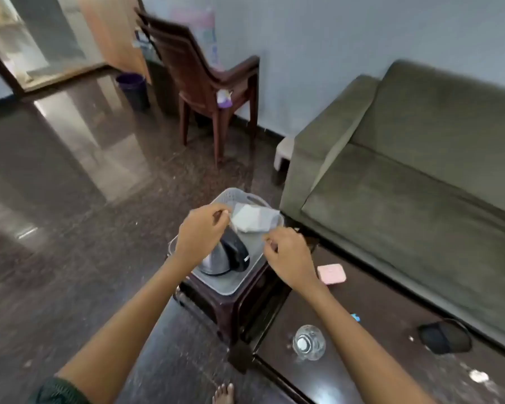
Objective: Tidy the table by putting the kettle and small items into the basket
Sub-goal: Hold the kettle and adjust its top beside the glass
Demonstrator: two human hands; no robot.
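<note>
A grey plastic basket stands on a dark brown stool. Inside it lies a steel kettle with a black handle, tilted on its side. My left hand and my right hand both pinch a white cloth or packet, holding it above the far end of the basket. On the dark table remain a pink flat item, a clear water bottle, a small blue thing and a black round base.
A green sofa runs along the right, close behind the table. A brown plastic chair and a dark bin stand at the back. White crumbs dot the table's near right. My bare foot shows below.
</note>
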